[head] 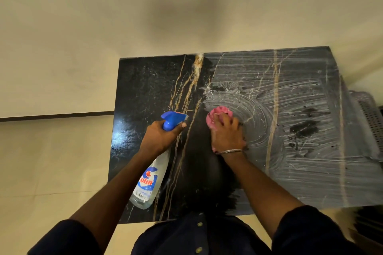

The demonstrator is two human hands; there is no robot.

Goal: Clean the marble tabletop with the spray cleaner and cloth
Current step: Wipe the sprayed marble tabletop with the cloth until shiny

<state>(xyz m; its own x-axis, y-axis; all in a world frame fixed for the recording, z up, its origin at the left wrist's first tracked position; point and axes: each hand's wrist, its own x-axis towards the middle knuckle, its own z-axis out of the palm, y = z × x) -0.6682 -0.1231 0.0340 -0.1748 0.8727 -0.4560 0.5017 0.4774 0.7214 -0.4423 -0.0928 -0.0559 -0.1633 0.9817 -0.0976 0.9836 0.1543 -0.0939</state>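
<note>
Gripping the pink cloth (219, 114), the right hand (227, 134) is pressing it at the marble tabletop's (145, 80) centre; the left hand (160, 136) is clasping the spray cleaner (149, 174) at eight o'clock; foam at three o'clock is probably drying into streaks.

On the black, gold-veined marble surface (149, 89) we find only two things in the way, both near its middle. Our left hand (160, 137) grips the clear spray bottle with a blue trigger head (150, 180), which slants over the near left part. Just beside it, our right hand (227, 136) holds the crumpled pink cloth (219, 114) down. A narrow dark gap lies open between them. The far left corner and the foam-streaked right half lie bare. Behind the far edge rises the cream wall (145, 16); off the right edge a grey perforated plastic basket (369, 118) stands close.
</note>
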